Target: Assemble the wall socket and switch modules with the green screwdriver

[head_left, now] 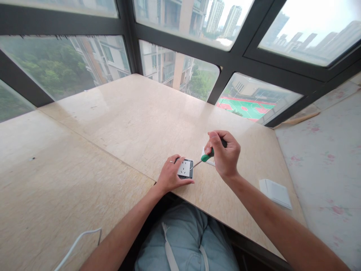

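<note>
A white wall socket (184,169) with a dark frame lies face up near the counter's front edge. My left hand (172,175), with a ring on one finger, grips it from the left, fingers on its far side and thumb along its near side. In my right hand (225,152) is a screwdriver (207,157) with a green and black handle, held in a closed fist. Its shaft slants down to the left, and the tip meets the socket's right side. A white plate (203,152) lies partly hidden behind my right hand.
The beige counter (135,124) spreads out to dark-framed windows. On the right, a white box-like piece (275,193) lies near the flowered wall (324,169). A white cable (77,241) runs at the lower left. One small dark bit (32,159) lies far left.
</note>
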`<control>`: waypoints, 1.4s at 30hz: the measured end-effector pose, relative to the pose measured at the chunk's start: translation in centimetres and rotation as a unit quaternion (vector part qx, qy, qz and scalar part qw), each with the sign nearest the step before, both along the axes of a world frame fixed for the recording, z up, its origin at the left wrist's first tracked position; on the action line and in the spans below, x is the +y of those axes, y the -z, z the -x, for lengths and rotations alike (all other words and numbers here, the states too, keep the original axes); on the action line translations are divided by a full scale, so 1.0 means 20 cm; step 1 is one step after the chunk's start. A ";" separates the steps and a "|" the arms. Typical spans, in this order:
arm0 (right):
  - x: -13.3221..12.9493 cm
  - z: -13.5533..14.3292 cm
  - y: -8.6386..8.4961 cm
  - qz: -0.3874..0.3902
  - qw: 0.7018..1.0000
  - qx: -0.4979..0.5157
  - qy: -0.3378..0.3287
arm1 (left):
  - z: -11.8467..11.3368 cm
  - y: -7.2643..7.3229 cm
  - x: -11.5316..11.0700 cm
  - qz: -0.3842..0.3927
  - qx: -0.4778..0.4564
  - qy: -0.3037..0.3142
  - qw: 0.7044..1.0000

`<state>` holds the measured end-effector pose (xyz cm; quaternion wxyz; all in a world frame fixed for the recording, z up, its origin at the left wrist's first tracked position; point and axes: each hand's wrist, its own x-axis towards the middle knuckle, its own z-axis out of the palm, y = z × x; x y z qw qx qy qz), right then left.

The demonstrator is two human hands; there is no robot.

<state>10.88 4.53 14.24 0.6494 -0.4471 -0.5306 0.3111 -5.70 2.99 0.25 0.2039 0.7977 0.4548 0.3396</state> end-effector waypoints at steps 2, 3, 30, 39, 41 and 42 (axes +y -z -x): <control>0.00 0.00 0.01 0.004 1.000 -0.004 0.000 | 0.00 0.00 0.00 0.000 -0.001 0.000 1.000; 0.00 0.00 0.01 0.006 1.000 -0.006 0.002 | 0.00 0.00 0.00 0.000 -0.002 0.000 1.000; 0.02 -0.01 0.01 -0.003 1.000 0.004 0.023 | 0.00 0.01 0.00 -0.002 0.000 -0.003 1.000; 0.03 -0.01 0.05 0.002 1.000 0.003 0.022 | 0.00 0.00 0.00 0.001 0.002 -0.001 1.000; 0.03 -0.01 0.05 0.002 1.000 0.005 0.019 | 0.00 0.01 0.00 -0.002 0.001 -0.001 1.000; 0.03 -0.01 0.05 0.002 1.000 0.007 0.019 | 0.00 0.01 0.00 -0.003 0.000 -0.001 1.000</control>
